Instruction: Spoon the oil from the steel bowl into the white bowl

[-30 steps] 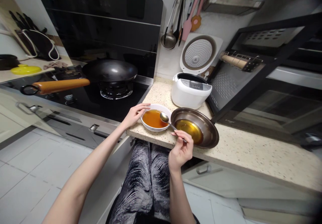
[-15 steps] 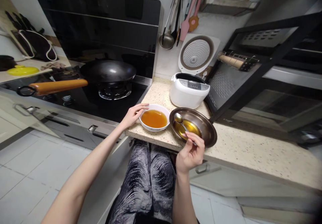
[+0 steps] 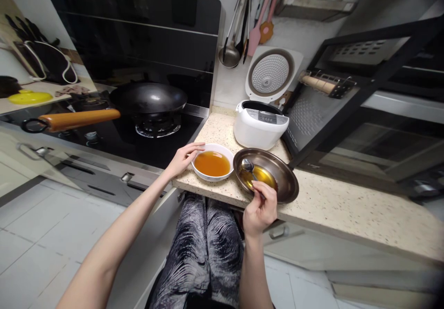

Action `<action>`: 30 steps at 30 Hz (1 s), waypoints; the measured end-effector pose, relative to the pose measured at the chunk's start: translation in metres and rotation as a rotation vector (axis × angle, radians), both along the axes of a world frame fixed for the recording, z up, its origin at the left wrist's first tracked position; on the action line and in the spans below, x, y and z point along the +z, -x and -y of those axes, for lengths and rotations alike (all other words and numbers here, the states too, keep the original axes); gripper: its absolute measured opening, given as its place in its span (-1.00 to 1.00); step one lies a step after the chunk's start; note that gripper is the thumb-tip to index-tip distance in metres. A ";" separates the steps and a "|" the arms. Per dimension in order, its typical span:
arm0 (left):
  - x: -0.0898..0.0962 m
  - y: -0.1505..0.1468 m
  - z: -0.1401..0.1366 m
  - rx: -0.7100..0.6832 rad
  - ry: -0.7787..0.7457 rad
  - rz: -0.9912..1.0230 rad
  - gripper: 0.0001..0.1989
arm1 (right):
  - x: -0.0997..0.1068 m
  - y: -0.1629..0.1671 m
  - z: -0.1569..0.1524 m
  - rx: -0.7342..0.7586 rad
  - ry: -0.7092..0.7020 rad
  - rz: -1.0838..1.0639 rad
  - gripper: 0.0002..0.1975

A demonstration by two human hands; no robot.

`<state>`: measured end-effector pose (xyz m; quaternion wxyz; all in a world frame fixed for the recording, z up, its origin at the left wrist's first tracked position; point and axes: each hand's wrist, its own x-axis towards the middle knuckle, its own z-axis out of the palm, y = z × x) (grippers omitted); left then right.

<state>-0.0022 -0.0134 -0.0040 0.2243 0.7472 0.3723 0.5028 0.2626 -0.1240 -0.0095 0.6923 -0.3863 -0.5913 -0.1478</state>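
My left hand (image 3: 183, 160) rests at the left rim of a white bowl (image 3: 227, 152), its fingers along the rim and its thumb by the outer wall. An orange-brown liquid (image 3: 212, 163) lies in this bowl. Pinched in my right hand (image 3: 261, 208) is a metal spoon (image 3: 247, 164), whose handle is largely hidden by the fingers. The spoon's head hangs over a dark metal basin (image 3: 289, 183), above a pool of yellow oil-like liquid (image 3: 265, 176). Bowl and basin stand side by side near the counter's front edge, almost touching.
Behind the basin stands a white rice cooker (image 3: 258, 131) with its lid raised. To the left, a black wok (image 3: 152, 98) with a wooden handle (image 3: 81, 119) sits on the gas stove. A black-framed rack (image 3: 328, 52) with an oven (image 3: 378, 149) borders the speckled counter (image 3: 347, 198).
My right hand has shifted slightly left, and the spoon's head has turned and moved a little right and down within the basin. My left hand stays at the bowl.
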 end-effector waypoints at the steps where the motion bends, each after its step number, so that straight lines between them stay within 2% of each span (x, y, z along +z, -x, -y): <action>1: 0.000 0.000 0.000 0.000 0.001 0.000 -0.67 | 0.000 0.000 0.000 0.000 0.001 0.009 -0.78; 12: 0.000 0.000 0.000 0.002 -0.003 -0.001 -0.66 | -0.001 -0.003 0.000 0.009 0.009 0.060 -0.78; 18: 0.000 0.000 0.000 0.003 -0.006 -0.001 -0.66 | -0.003 0.006 0.000 0.027 -0.015 -0.117 -0.88; 23: -0.001 0.001 -0.001 0.004 0.003 0.006 -0.66 | -0.003 0.022 0.001 0.172 0.024 -0.227 -0.89; 30: -0.001 0.000 -0.001 0.002 0.003 0.009 -0.67 | -0.009 0.039 -0.004 0.266 0.126 -0.047 -0.81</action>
